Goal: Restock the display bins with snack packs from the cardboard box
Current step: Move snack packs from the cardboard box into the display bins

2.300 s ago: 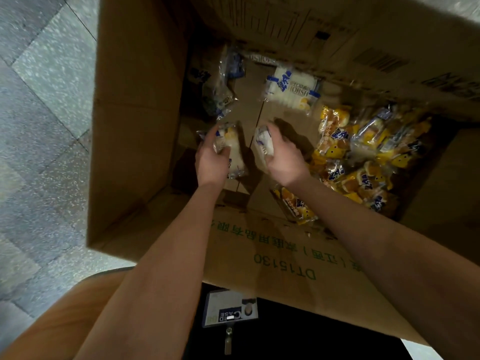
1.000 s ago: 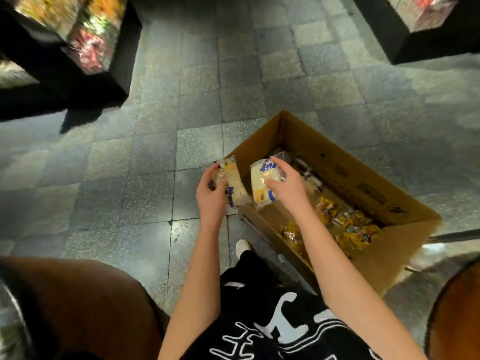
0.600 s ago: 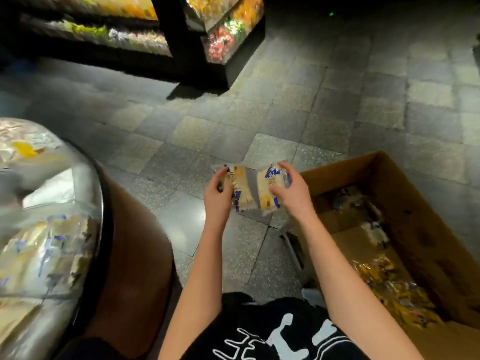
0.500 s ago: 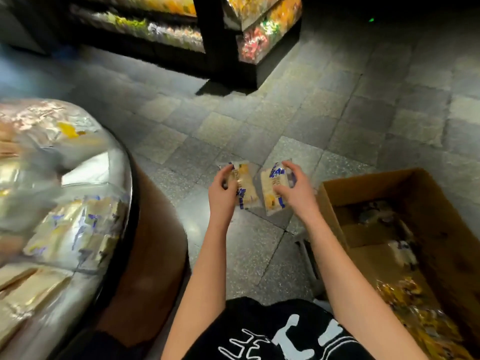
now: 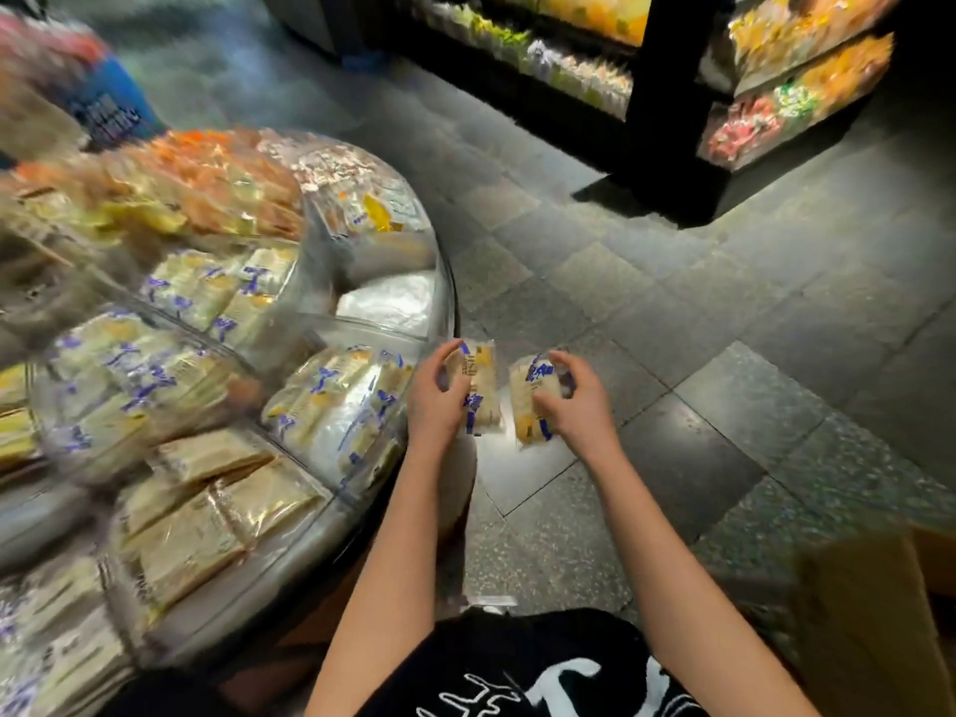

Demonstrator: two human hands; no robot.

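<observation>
Carried away from the box (image 5: 874,613), two packs have been brought up to the rim of the display (image 5: 444,282). The left pack (image 5: 481,390) is gripped by the left hand (image 5: 434,406) and the right pack (image 5: 530,406) by the right hand (image 5: 577,406), both over the floor just beside the bins. Neither is placed yet. More packs were left in the box, so restocking is judged unfinished.

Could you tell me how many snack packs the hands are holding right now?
2. The left pack is in the left hand, beside the display bin; the right pack is in the right hand, over the floor. None seems hidden.
</observation>
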